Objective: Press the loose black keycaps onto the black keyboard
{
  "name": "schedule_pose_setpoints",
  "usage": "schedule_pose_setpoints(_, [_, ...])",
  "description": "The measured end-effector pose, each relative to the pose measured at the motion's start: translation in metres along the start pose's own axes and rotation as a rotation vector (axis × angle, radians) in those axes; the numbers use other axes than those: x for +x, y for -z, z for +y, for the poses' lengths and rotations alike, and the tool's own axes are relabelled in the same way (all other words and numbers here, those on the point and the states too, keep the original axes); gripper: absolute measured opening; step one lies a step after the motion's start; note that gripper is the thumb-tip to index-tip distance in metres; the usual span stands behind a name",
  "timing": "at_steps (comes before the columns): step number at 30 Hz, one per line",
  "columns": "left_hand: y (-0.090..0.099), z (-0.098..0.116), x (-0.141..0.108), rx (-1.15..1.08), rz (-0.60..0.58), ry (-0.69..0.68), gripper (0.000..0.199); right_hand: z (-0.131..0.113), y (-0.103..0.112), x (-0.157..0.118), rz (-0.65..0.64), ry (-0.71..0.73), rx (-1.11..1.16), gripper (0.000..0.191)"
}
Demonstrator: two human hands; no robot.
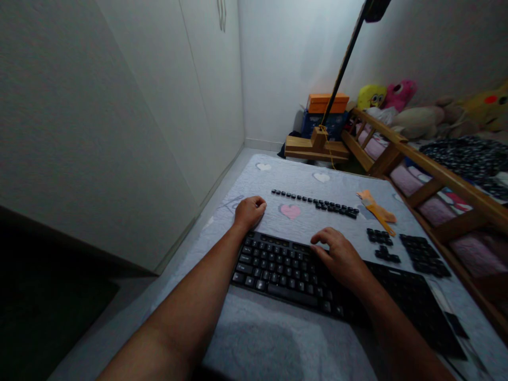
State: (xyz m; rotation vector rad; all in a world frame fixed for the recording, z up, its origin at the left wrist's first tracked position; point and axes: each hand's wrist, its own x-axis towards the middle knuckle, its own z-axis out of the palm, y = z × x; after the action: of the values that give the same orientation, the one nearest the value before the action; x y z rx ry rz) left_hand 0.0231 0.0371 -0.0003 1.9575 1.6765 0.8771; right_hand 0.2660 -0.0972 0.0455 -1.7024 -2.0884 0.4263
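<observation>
A black keyboard [291, 292] lies on the pale heart-patterned cloth, its left and middle keys in place. The strip along its top edge looks bare of keycaps. My left hand [250, 212] rests just beyond the keyboard's upper left corner, fingers curled together; whatever is inside them is hidden. Over the right part of the keyboard is my right hand [337, 253], thumb and forefinger apart with a gap between them, the thumb close to the top edge. Beyond both hands, a line of loose black keycaps [305, 199] runs across the cloth, doubling up into rows at its right end.
To the right lie an orange-handled brush [381, 214] on an orange cloth [391, 217], more keycaps [380, 236], a keycap block [424, 255] and a dark flat panel [416, 301]. A wooden bed rail [448, 174] borders the right. A wardrobe [166, 95] stands left, a wooden stand [313, 145] behind.
</observation>
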Motion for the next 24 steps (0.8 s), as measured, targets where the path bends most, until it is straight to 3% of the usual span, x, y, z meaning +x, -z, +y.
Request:
schedule_pose_setpoints(12, [0.003,0.004,-0.001,0.013,-0.018,0.014,0.021,0.051,0.018,0.049,0.147,0.012,-0.303,0.014])
schedule_pose_setpoints(24, [0.003,0.004,-0.002,-0.005,-0.025,0.016,0.021,0.075,0.004,0.092,0.222,-0.108,-0.424,0.022])
